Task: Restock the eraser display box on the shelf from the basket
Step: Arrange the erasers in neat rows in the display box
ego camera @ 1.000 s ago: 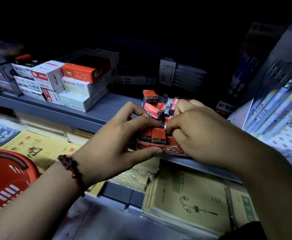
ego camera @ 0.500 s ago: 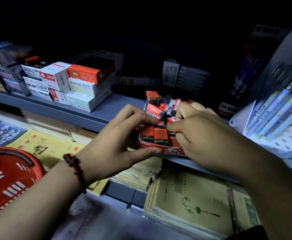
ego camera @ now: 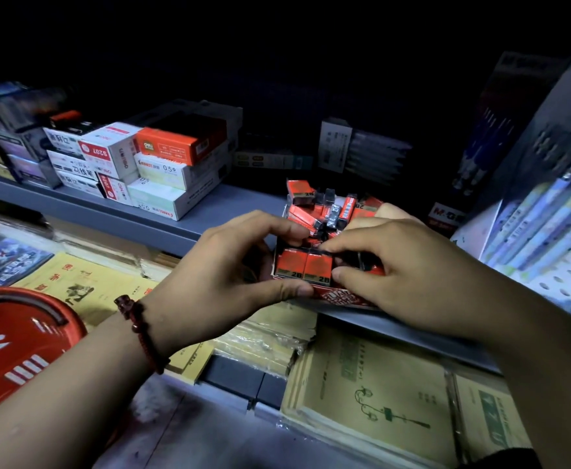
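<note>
Red box at shelf edge: two 2B erasers now squared upright in front, loose pile behind. Left hand grips box corner, as before. Right hand, earlier bunched, now pinches erasers, forefinger across tops. Basket at left. Restock judged partway

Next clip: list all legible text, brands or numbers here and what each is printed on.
"2B": red paper-wrapped erasers, front row of the red cardboard display box.
"S207", upside down: red label on a white carton.
"0.5": pale stacked carton.
"M&G", partly cut off: dark box at right.
Too blurred: Chinese print on the yellow notebooks and cartons; small print on the orange box.
</note>
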`<state>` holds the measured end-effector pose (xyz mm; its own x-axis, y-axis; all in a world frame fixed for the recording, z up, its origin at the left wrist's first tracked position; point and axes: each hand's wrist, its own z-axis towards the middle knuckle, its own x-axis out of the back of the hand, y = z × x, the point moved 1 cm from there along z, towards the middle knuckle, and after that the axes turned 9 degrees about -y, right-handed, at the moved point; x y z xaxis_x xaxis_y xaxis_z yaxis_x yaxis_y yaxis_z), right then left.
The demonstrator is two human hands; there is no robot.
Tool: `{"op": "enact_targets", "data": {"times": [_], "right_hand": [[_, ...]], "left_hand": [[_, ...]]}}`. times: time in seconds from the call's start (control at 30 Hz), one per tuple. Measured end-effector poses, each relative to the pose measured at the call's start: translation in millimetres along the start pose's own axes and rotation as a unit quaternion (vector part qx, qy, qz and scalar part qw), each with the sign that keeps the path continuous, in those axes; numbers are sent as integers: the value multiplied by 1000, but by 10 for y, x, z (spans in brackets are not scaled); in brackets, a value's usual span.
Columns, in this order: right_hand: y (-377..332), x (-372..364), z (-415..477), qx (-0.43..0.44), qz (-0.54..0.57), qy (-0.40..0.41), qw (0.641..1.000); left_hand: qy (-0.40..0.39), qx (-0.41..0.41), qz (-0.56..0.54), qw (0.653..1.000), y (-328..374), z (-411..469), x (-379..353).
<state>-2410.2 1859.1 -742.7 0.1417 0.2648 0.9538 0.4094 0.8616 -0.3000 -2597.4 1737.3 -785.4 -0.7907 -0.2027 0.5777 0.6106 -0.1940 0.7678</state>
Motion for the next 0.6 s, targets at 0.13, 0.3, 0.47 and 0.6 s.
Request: {"op": "enact_targets", "data": {"times": [0.13,0.3,0.47,0.6], "right_hand": [[-27,-65,-2,-9,-13,24,1000],[-60,-96,8,-13,-14,35,999],[-104,-135,53,-30,-16,40,999],[-122,-155,56,-38,-25,39,998]], "left_hand": [[-6,-5,-10,1000,-32,0,-20],[-14,-3,-11,1000,-53,19,30],[-20,3,-20,1000,-78,39,83],[-24,16,-82,996,-96,34,69]]}}
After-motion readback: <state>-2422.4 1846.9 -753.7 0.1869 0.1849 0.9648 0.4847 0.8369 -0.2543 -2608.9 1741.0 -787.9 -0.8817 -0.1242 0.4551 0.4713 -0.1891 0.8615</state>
